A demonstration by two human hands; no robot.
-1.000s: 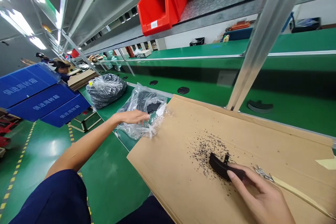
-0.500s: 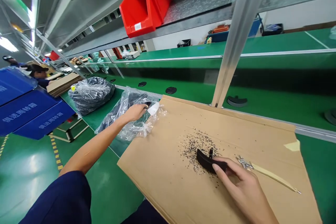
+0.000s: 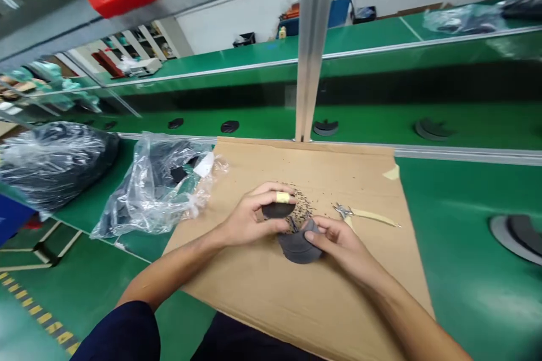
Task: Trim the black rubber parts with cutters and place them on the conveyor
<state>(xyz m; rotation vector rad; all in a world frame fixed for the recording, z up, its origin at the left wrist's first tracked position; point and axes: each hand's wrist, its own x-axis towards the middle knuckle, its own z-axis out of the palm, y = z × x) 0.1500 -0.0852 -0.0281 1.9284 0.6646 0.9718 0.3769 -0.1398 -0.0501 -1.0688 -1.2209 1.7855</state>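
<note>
My left hand (image 3: 258, 211) holds a dark oval part (image 3: 278, 210) between its thumb and fingers, and a yellow band shows on one finger. Close beside it, my right hand (image 3: 339, 240) grips a dark grey curved part (image 3: 299, 246) with a small stem on its upper edge. Both parts are above the brown cardboard sheet (image 3: 339, 304). Many tiny black bits (image 3: 301, 203) lie scattered behind the hands. To their right rest small metal cutters (image 3: 368, 216) with a pale yellow handle.
An open clear plastic bag (image 3: 148, 192) with dark pieces lies left of the cardboard, and a full bag (image 3: 59, 158) sits farther left. Behind the cardboard stands a metal post (image 3: 311, 67). Dark parts rest on the green conveyor (image 3: 271, 124); a grey part (image 3: 519, 237) lies at right.
My left hand has come from the plastic bag to beside my right hand, bringing a dark oval part. The curved part in my right hand has turned. The view has shifted right.
</note>
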